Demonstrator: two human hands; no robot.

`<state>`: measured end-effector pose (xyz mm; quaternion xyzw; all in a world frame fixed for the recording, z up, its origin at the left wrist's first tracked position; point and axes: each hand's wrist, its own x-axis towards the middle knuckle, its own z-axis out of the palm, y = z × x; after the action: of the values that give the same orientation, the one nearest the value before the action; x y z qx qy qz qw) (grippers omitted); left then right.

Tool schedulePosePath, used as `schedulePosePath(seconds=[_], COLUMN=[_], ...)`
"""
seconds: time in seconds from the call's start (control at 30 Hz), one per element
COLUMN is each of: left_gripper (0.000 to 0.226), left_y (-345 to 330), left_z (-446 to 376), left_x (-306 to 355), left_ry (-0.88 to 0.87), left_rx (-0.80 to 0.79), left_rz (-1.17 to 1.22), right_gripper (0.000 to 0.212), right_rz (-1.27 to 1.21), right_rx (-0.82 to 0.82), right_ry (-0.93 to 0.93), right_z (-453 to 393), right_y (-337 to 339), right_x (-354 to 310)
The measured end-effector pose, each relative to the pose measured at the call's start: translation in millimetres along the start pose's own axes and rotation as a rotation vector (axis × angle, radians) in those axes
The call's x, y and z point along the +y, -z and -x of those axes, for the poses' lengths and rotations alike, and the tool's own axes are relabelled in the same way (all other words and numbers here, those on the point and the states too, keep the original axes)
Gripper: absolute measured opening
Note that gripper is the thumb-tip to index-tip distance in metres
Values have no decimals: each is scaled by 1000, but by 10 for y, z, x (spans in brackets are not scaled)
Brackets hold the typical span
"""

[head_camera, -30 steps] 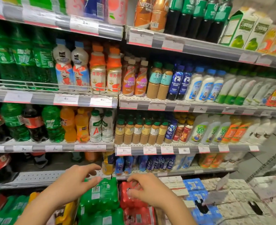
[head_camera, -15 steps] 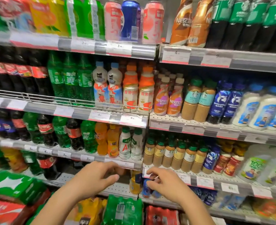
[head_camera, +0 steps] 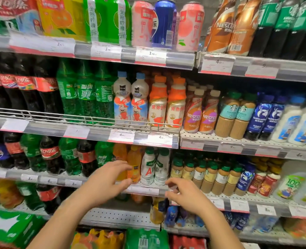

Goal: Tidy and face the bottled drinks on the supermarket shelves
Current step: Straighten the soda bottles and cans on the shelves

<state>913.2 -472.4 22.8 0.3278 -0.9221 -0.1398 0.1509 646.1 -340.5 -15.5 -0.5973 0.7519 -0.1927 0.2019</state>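
Both our hands reach toward the bottled drinks on the third shelf

Our left hand (head_camera: 106,178) is spread wide, fingers and thumb curved apart just in front of the orange juice bottles (head_camera: 133,164), holding nothing; we cannot tell if it touches them. Our right hand (head_camera: 184,193) hovers at the shelf edge (head_camera: 145,190) below the white green-capped bottles (head_camera: 154,168), fingers loosely bent, gripping nothing. Small coffee bottles (head_camera: 208,177) stand in a row just right of them
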Motion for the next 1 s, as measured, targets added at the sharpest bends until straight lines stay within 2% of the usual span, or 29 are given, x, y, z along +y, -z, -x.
schedulePosePath(seconds=[0.13, 0.27, 0.37, 0.47, 0.63, 0.7, 0.8, 0.9, 1.0], left_gripper=[50, 59, 53, 54, 54, 55, 58, 58, 58], left_y=[256, 417, 472, 549, 530, 484, 454, 475, 501], left_z=[-287, -451, -471, -435, -362, -351, -344, -351, -359], left_x=[-313, -659, -923, -1164, -1477, -1525, -1541, -1567, -1592], left_ry=[-51, -68, -79, -80, -102, -117, -120, -128, -126], left_rx=[103, 131, 181, 235, 194, 200, 195, 185, 175], left_rz=[-19, -20, -28, -33, -37, -4, 5, 11, 24], right_gripper=[46, 40, 40, 45, 64, 57, 33, 32, 29], right_rz=[-33, -75, -81, -70, -2, 71, 236, 292, 309], right_rx=[45, 108, 128, 169, 288, 301, 247, 179, 273], right_ry=[-44, -84, -80, -69, -40, -114, -253, -303, -331], right_z=[-134, -254, -390, -568, -1063, -1311, -1595, -1702, -1691], right_y=[-45, -119, -173, -268, -479, -525, -549, -585, -641], right_x=[-186, -440, -662, -888, -1218, -1284, -1367, -1411, -1434])
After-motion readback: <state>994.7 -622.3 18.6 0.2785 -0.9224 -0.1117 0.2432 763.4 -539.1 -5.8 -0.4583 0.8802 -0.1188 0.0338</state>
